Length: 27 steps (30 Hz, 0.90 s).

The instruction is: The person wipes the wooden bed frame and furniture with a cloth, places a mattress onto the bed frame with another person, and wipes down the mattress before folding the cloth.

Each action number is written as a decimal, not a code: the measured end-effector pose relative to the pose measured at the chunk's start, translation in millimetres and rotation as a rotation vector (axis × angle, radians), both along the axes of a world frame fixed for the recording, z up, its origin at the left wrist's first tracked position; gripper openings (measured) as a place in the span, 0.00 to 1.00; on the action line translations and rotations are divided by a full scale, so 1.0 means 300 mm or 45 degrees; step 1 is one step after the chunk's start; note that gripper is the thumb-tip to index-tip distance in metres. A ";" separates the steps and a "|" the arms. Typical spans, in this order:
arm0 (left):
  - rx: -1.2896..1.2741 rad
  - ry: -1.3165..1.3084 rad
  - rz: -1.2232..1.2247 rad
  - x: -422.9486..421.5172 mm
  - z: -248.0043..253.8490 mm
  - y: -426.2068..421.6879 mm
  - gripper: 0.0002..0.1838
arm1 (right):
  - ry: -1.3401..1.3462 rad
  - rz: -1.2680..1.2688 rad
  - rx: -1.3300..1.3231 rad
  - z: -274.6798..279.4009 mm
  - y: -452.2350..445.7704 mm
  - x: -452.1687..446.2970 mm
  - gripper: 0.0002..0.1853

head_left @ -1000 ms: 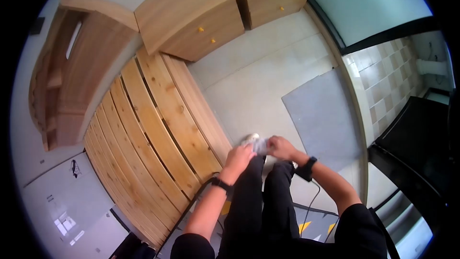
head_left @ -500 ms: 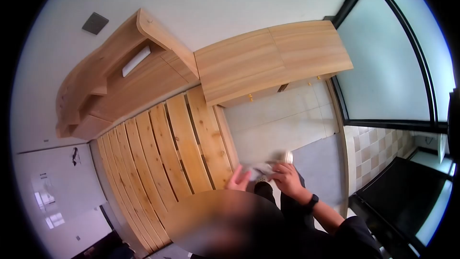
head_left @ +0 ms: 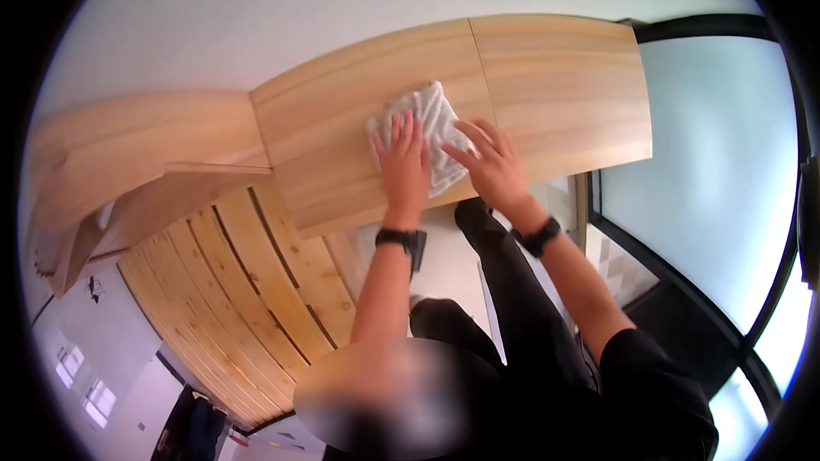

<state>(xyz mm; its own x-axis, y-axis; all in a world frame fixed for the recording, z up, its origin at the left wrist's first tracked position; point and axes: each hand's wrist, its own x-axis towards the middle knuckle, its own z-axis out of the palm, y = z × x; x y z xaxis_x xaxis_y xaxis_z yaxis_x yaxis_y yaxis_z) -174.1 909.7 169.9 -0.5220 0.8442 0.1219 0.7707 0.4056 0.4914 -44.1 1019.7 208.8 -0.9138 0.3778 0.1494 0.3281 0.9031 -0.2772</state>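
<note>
A light grey-white cloth [head_left: 438, 119] lies spread on the wooden cabinet top [head_left: 559, 90]. My left hand [head_left: 404, 169] rests flat on the cloth's left part, fingers stretched out and pointing away from me. At the cloth's right edge is my right hand [head_left: 497, 172], its fingers spread apart. The fingertips of that hand reach the cloth's edge or hover just over it; I cannot tell which. Both wrists wear dark bands.
To the left, a slatted wooden bed base [head_left: 256, 265] adjoins the cabinet, with a wooden headboard unit [head_left: 154, 141] behind it. A black-framed frosted glass panel [head_left: 709, 154] stands at the right. My legs are close below the cabinet's front edge.
Both hands have moved forward and up from near my legs to the cabinet top. The cloth, earlier held bunched low, now lies spread there. The view has shifted closer to the cabinet.
</note>
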 end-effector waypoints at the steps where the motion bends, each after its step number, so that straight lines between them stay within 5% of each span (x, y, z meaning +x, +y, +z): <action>1: -0.085 0.015 -0.065 -0.031 -0.031 -0.005 0.23 | -0.034 0.072 -0.006 -0.025 0.005 -0.079 0.21; 6: -0.109 0.085 -0.190 -0.102 -0.120 -0.065 0.25 | -0.083 0.031 -0.169 -0.179 -0.080 -0.183 0.29; 8: -0.172 0.120 0.010 -0.134 -0.107 -0.085 0.28 | -0.184 -0.017 -0.008 -0.190 -0.136 -0.238 0.31; 14: -0.498 0.295 0.405 -0.339 -0.156 -0.446 0.30 | 0.021 0.298 -0.083 -0.225 -0.413 -0.529 0.26; 17: -0.479 0.258 0.232 -0.435 -0.116 -0.551 0.30 | 0.074 0.372 -0.100 -0.233 -0.498 -0.608 0.24; 22: -0.552 0.350 0.342 -0.340 -0.149 -0.395 0.29 | 0.353 0.232 -0.261 -0.297 -0.361 -0.526 0.22; 23: -0.353 0.277 0.328 -0.301 -0.180 -0.327 0.30 | 0.288 0.228 -0.184 -0.286 -0.278 -0.473 0.21; 27: -0.169 0.301 0.209 -0.079 -0.146 0.293 0.33 | 0.102 0.005 -0.155 -0.225 0.226 -0.210 0.21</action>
